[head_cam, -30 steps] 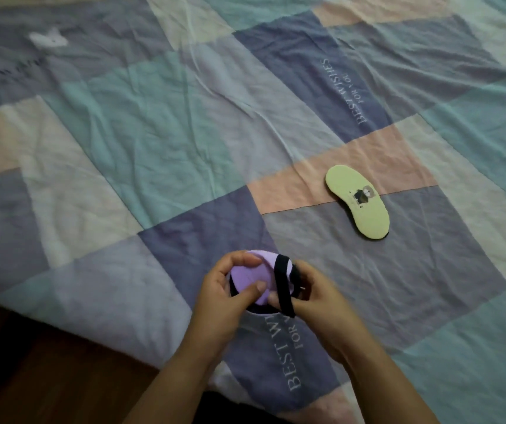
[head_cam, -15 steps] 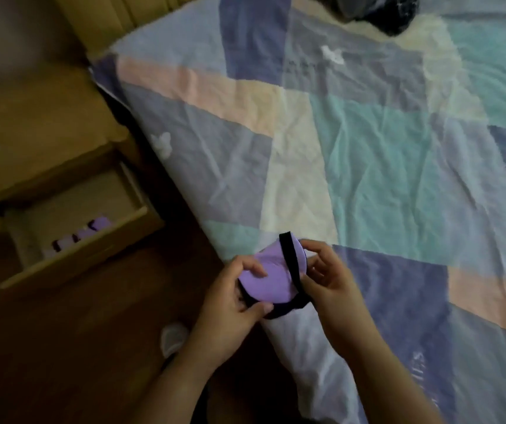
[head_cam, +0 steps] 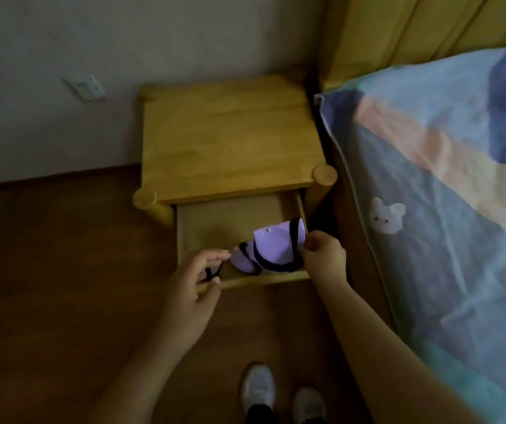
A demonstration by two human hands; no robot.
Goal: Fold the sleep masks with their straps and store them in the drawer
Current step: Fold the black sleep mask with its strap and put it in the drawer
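Observation:
A folded purple sleep mask (head_cam: pixel 273 246) wrapped in its black strap hangs over the open wooden drawer (head_cam: pixel 258 281) of the bedside table. My right hand (head_cam: pixel 323 255) pinches its right edge. My left hand (head_cam: pixel 195 281) sits at the drawer's front left, its fingertips on a loose black strap end. Another purple mask (head_cam: pixel 241 262) lies lower in the drawer, partly hidden behind the held one.
The wooden bedside table (head_cam: pixel 230 142) stands against the wall, with the bed and its patchwork quilt (head_cam: pixel 447 209) close on the right. A wooden headboard (head_cam: pixel 398 29) rises behind the bed. My shoes (head_cam: pixel 258 390) stand on the brown floor below the drawer.
I turned from the bed to the bedside table. The purple mask went from over the quilt edge to above the open drawer, and my left hand slipped off it onto the strap end.

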